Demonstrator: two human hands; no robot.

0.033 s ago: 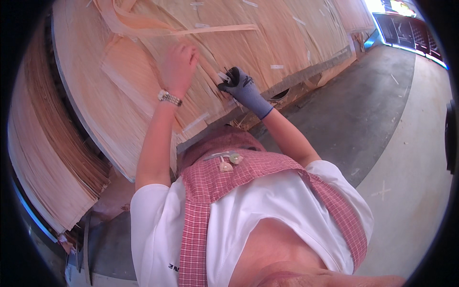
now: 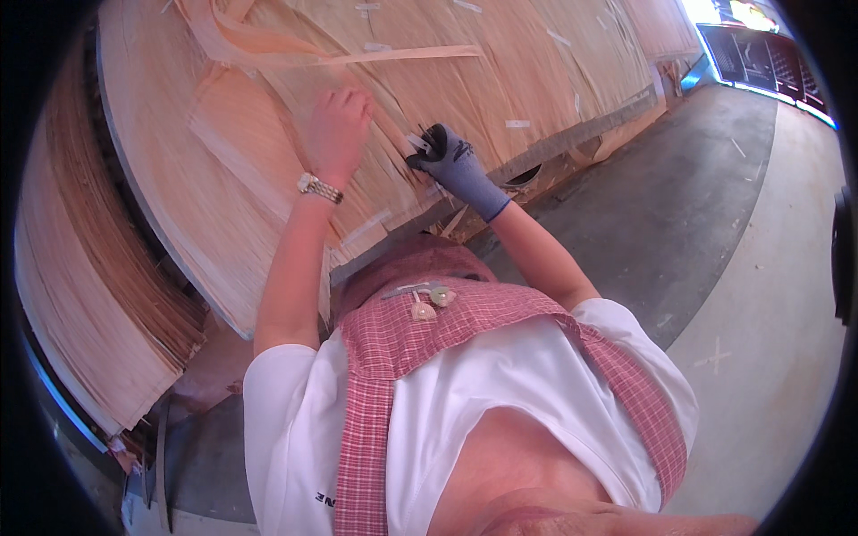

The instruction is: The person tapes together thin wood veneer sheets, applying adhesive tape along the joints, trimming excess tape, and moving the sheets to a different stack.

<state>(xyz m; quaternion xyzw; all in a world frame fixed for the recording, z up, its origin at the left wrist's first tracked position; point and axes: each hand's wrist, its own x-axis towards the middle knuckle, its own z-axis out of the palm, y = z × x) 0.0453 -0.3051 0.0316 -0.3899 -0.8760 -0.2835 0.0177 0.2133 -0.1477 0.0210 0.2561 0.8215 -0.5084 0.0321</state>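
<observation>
Wood veneer sheets point(image 2: 259, 143) lie in a broad stack before me, with lengthwise cracks and short white tape strips point(image 2: 517, 124) here and there. Bare apart from a metal wristwatch point(image 2: 320, 188), my left hand point(image 2: 341, 129) is over the veneer with its fingers curled in; the fingertips are hidden. My right hand point(image 2: 447, 159) wears a blue-grey glove with black fingers. It is closed at a split near the sheet's front edge. A small whitish piece point(image 2: 417, 142) and a thin dark tip show at its fingers; what they belong to is unclear.
A loose veneer strip point(image 2: 402, 54) lies across the stack's far part. Another thick veneer stack point(image 2: 98, 295) stands at left, beyond a dark gap. Grey floor point(image 2: 643, 196) stretches to the right, towards a dark panel point(image 2: 769, 62) at far right. Veneer scraps hang below the front edge.
My left hand has shifted very slightly towards me and to the right, its fingers still curled. The gloved right hand stays in place.
</observation>
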